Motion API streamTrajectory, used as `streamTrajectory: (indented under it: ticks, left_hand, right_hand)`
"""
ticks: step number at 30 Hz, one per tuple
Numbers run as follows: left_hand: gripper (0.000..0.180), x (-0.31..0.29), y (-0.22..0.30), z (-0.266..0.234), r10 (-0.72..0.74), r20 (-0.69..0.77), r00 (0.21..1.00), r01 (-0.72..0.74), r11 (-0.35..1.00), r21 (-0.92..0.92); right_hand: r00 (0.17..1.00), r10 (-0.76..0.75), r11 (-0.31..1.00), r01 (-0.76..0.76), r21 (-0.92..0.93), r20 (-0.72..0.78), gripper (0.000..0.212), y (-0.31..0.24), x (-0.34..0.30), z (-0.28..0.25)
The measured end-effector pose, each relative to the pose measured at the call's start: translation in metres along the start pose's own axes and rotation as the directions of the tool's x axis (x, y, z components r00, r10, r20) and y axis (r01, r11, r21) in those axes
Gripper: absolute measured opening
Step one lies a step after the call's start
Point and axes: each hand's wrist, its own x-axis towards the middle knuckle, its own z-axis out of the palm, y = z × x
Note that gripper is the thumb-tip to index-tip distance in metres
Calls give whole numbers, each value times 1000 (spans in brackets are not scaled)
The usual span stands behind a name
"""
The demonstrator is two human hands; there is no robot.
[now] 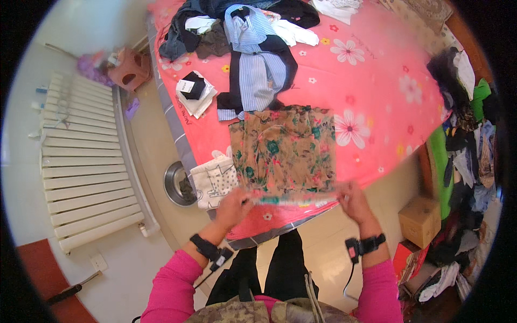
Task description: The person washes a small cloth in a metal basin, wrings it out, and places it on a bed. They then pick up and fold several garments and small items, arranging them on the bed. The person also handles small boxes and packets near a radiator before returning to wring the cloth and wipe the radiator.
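Observation:
A brown floral garment (pixel 285 153) with green and pink flowers lies flat in a rough square on the pink flowered bedsheet (pixel 388 124). My left hand (pixel 234 209) grips the left end of its near edge, fingers closed. At the right end of that edge, my right hand (pixel 354 202) is closed on the cloth too. The edge stretched between my hands is blurred and appears slightly raised. Beside my left hand lies a folded white cloth (pixel 215 183) with a black line drawing and dots.
Beyond the garment lies a blue-striped shirt (pixel 261 70) with dark parts, near heaped dark clothes (pixel 177 35). White folded pieces with a black one on top (pixel 195 92) are at the left. A metal basin (pixel 177 184), radiator (pixel 86 156), cardboard box (pixel 420 219) and clothes piles (pixel 468 161) surround the bed.

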Motion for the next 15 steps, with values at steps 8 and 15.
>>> streamTrajectory:
  ticks: [8,15]
  left_hand:
    - [36,177,-32,-22,73,-467,881,-3,989,149]
    - [68,128,-11,71,99,-190,977,-32,944,327]
  right_hand:
    - [942,-49,996,21,-86,-332,36,32,186,-13]
    - [862,505,775,-433,460,-39,60,81,146,87]
